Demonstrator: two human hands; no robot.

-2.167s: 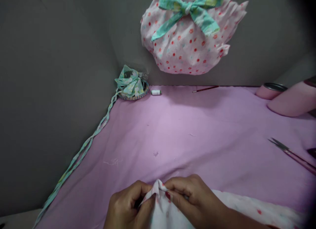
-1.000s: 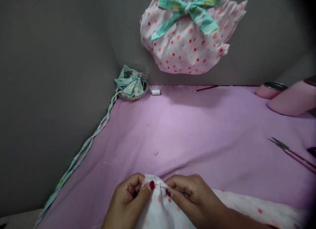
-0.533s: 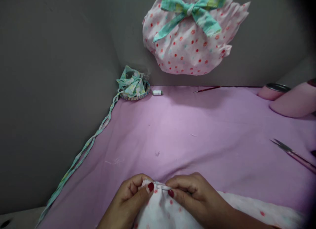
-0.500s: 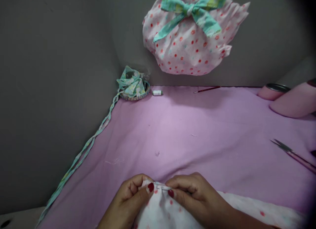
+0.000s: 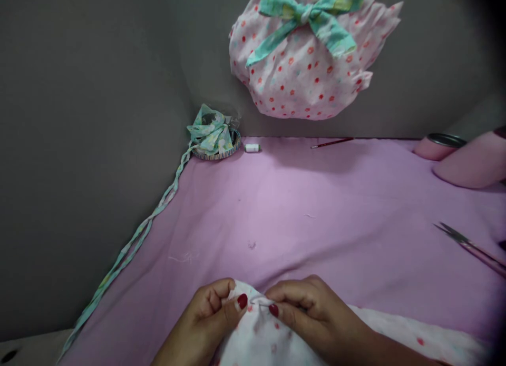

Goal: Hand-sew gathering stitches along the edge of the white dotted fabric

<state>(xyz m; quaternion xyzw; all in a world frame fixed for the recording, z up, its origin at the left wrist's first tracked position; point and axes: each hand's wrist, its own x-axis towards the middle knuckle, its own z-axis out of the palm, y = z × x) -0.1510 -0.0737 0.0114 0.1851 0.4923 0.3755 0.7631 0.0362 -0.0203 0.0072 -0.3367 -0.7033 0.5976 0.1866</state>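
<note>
A piece of white fabric with small red prints (image 5: 264,342) is stretched between my hands at the bottom of the view. My left hand (image 5: 213,313) pinches its upper edge between thumb and fingers. On the other side, my right hand (image 5: 308,313) pinches the same edge, where the cloth is gathered into small folds. Whether a needle sits between the right fingertips, I cannot make out. More of the printed fabric runs off to the right under my right forearm.
A pink cloth (image 5: 284,197) covers the table. Scissors (image 5: 466,242) lie at right near pink containers (image 5: 438,147). At the back are a thread spool (image 5: 252,148), a red pencil-like stick (image 5: 332,142) and a basket (image 5: 217,155) of green fabric. A dotted bundle (image 5: 296,87) hangs on the wall.
The fabric edge near my left fingers has risen and opened out a little, showing more cloth between the hands. Both hands keep nearly the same place and their pinch.
</note>
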